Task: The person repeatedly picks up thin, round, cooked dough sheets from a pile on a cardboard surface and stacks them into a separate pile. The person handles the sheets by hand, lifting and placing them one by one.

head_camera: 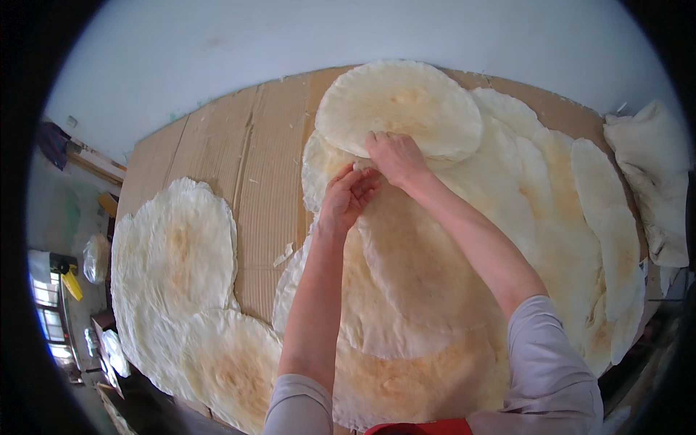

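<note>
A thin round flatbread (399,100), pale with toasted brown patches, lies at the far side on other sheets. My right hand (396,157) is closed over its near edge, knuckles up. Just below and to the left, my left hand (350,193) is palm up with curled fingers. Its thumb and forefinger pinch a small pale bit of flatbread (357,165); whether this is loose or part of an edge, I cannot tell. Beneath my forearms, several overlapping flatbreads (429,261) are spread, partly hidden by the arms.
Brown corrugated cardboard (272,168) covers the work surface, with a torn scrap (284,254) on it. More flatbreads (179,250) overlap at the left. A bundled cream cloth (650,179) sits at the right edge. A pale wall (348,32) rises behind.
</note>
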The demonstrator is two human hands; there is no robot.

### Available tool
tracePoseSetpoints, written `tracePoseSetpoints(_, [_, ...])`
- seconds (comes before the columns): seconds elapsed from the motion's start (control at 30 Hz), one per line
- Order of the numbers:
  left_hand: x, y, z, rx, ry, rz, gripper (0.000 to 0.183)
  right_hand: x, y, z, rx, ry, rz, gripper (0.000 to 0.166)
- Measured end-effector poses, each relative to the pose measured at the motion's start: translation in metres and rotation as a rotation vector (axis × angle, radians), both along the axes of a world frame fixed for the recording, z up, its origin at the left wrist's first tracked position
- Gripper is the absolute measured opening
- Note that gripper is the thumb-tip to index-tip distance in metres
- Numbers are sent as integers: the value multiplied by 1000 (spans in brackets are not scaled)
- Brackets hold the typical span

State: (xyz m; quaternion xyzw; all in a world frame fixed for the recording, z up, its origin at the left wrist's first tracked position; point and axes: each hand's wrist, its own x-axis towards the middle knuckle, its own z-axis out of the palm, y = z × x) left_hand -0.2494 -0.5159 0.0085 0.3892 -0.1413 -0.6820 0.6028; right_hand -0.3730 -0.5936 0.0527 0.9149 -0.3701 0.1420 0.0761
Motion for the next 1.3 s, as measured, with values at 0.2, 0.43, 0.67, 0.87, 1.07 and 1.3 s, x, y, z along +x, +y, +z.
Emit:
tracePoseSetpoints(0.2, [-6,-8,3,-173,55,-34,37,10,-2,2,177,-46,11,21])
tracePoseSetpoints(0.43, [-2,3,6,-179,33,12,58,5,7,-2,174,-131,-90,26])
tracePoseSetpoints(0.67, [-31,114,66,-37,-175,-51,40,-59,-88,112,36,-203,-196,23])
tracePoseSetpoints(0.87, [-67,240,39,157,10,132,42,-99,62,220,-373,-141,-41,15])
tracePoseSetpoints(1.07, [-80,231,37,93,15,111,42,-146,198,66,106,-6,-127,36])
tracePoseSetpoints(1.3, [-64,220,26,170,-102,15,39,-172,67,127,336,-217,-281,15])
